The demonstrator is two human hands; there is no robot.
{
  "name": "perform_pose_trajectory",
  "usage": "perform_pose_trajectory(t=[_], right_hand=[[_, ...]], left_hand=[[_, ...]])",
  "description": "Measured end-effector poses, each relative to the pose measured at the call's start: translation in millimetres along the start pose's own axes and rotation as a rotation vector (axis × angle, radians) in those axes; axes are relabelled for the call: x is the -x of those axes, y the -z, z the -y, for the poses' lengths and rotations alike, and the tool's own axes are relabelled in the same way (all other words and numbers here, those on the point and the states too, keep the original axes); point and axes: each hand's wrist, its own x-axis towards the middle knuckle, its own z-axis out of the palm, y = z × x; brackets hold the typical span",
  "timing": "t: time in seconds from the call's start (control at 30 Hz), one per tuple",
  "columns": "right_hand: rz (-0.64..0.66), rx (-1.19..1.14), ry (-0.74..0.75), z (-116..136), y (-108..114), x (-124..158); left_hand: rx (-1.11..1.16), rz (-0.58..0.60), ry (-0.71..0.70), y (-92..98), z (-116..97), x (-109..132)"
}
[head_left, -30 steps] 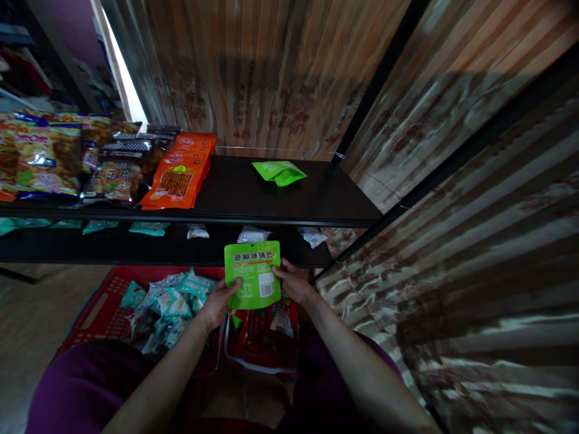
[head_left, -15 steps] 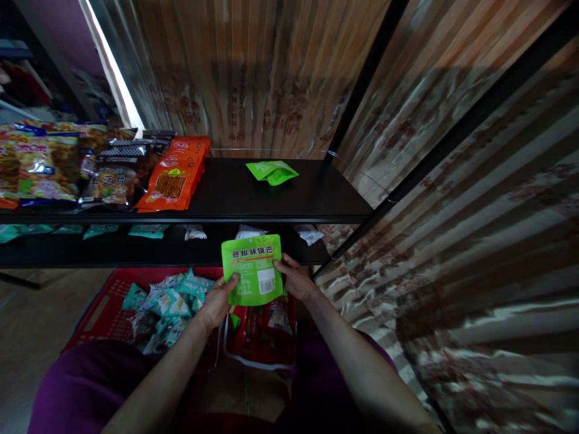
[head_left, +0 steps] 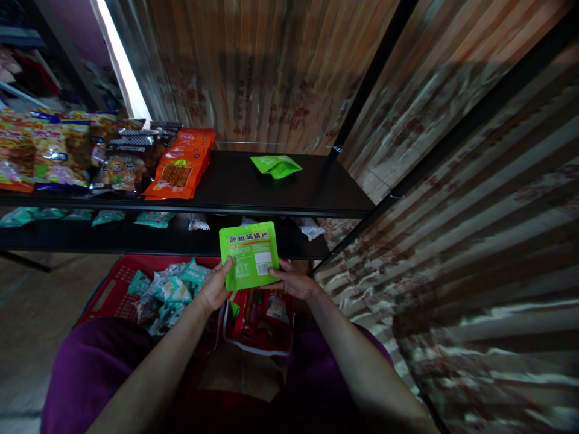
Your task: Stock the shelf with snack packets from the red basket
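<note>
A flat, bright green, shiny pouch (head_left: 248, 256) is held up in front of the low shelf, and it hides the back part of the small basket. Dark words run along its top and a barcode sits low on its right side. The left hand (head_left: 216, 286) pinches the left edge nearly closed, thumb on the front. The right hand (head_left: 292, 278) pinches the lower right corner, with its thumb near the barcode and its fingers curled in.

Below the left hand is a big red plastic basket with holes in its side (head_left: 106, 295). It has a heap of small teal and white shiny packets (head_left: 174, 295) in it. Just beside it is a smaller red basket with a white rim (head_left: 253, 349). Inside are red shiny packets (head_left: 248, 316), a pale thing on the right and a bit of green on the left. It is too dark to tell more.

On the black top shelf (head_left: 226, 187) lies another bright green pouch (head_left: 277, 166). To the left are flat orange bags (head_left: 181, 169), then dark brown bags (head_left: 122, 166), then puffy yellow and blue bags (head_left: 63, 154). The black low shelf (head_left: 90, 241) holds little teal packets (head_left: 154, 219) and white packets (head_left: 310, 228).
</note>
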Motion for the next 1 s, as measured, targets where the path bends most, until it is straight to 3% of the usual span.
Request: perform_pose_trajectory(t=[0.17,0.4,1.0], right_hand=[[-0.046,-0.029,0.034,-6.3,-1.6,-3.2],[-0.164,-0.121,0.059,-6.2,-7.0,-0.4],[-0.206,-0.014,0.058,-9.0,-4.0,1.6]], left_hand=[[0.043,0.043,0.051,-3.8,-6.9,4.0],[-0.013,0.010,0.033,-4.9,-4.1,20.5],[0.074,-0.092,-0.071,-2.9,8.6,17.6]])
